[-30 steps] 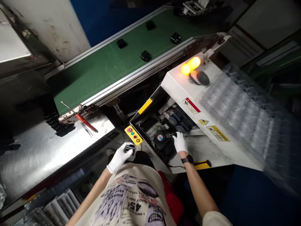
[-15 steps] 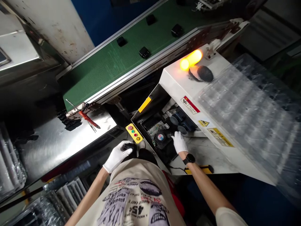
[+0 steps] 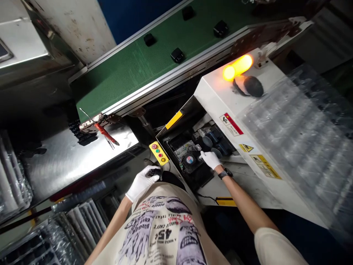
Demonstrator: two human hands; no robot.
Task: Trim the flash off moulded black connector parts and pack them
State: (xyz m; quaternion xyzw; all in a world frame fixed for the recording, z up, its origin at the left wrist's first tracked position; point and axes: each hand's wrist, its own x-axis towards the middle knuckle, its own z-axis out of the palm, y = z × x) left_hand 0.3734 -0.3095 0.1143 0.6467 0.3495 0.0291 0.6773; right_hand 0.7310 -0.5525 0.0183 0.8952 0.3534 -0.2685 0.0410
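My left hand [image 3: 142, 181], in a white glove, is closed around a small black part [image 3: 154, 172] just below the yellow button box [image 3: 159, 153]. My right hand [image 3: 210, 159], also gloved, reaches into the open bay of the white machine [image 3: 217, 99] and rests on a black part beside a round fan [image 3: 189, 160] with a red and blue label. What the right fingers grip is hidden. A black watch [image 3: 225, 173] sits on that wrist.
A green conveyor belt [image 3: 132, 70] carries several small black parts [image 3: 177, 55]. A red-handled screwdriver [image 3: 104, 134] lies on the steel table [image 3: 68, 162]. An amber lamp [image 3: 236, 67] glows on the machine. Clear plastic trays [image 3: 300, 125] lie at right, more trays at lower left.
The view has shifted to the right and slightly down. My right hand has moved a little further into the machine bay. My left hand keeps its hold on the black part.
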